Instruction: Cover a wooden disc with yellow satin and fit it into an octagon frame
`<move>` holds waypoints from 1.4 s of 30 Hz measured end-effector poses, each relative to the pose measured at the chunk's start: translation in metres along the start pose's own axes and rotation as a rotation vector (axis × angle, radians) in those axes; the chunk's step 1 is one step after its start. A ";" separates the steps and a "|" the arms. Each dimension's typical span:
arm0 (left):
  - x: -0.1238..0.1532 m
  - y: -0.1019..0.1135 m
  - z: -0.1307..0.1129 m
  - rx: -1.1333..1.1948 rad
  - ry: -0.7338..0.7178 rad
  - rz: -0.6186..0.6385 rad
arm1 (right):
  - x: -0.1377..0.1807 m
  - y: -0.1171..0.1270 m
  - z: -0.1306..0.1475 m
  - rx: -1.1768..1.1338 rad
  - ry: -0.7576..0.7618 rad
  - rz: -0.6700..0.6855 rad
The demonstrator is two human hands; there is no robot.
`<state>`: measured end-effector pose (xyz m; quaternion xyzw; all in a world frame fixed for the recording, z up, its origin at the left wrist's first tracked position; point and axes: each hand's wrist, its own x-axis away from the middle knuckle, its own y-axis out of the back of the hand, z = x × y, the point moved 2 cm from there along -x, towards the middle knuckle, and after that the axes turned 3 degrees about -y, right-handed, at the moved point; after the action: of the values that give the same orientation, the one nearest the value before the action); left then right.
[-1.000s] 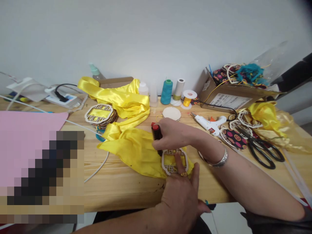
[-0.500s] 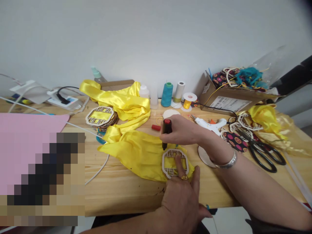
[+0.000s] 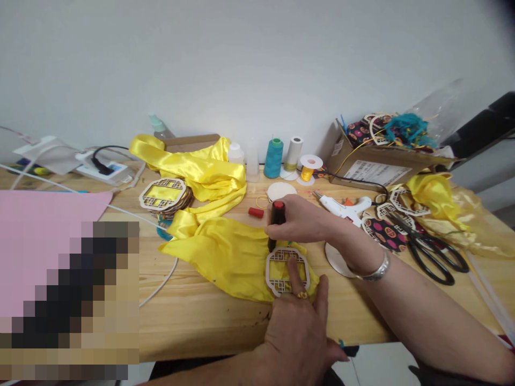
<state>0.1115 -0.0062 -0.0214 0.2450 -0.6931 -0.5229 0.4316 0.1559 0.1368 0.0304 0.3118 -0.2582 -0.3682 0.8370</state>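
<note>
My right hand (image 3: 300, 217) grips a black marker (image 3: 277, 221) with a red end, held upright. Its tip is at the upper left edge of a pale wooden lattice frame (image 3: 270, 268). Beneath the frame lies yellow satin cloth (image 3: 225, 257), spread over the table. With fingers apart, my left hand (image 3: 295, 321) presses the frame down, one fingertip on its middle. A red cap (image 3: 256, 213) lies just left of the marker.
A stack of lattice frames (image 3: 163, 194) sits at left near more yellow cloth. Thread spools (image 3: 273, 158) stand by the wall. To the right are a glue gun (image 3: 346, 209), black scissors (image 3: 436, 254) and a filled cardboard box (image 3: 374, 166). A power strip (image 3: 104, 166) and cables lie left.
The marker has moved slightly down, its tip now at the frame's edge. My left hand keeps its place on the frame. The whole view has shifted a little.
</note>
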 end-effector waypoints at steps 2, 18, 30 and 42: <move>0.000 0.000 0.001 0.006 0.004 0.007 | 0.001 0.001 -0.003 -0.027 -0.009 -0.007; 0.000 0.005 0.003 0.046 0.008 0.045 | 0.019 0.013 -0.019 0.026 -0.078 -0.106; 0.000 0.002 0.001 0.029 0.020 0.007 | 0.019 0.007 -0.019 -0.074 -0.041 -0.152; 0.002 0.002 0.001 0.026 0.003 -0.003 | 0.039 0.017 -0.027 -0.151 -0.076 -0.200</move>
<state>0.1101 -0.0066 -0.0193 0.2524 -0.6986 -0.5143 0.4287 0.2051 0.1245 0.0326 0.2580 -0.2290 -0.4798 0.8067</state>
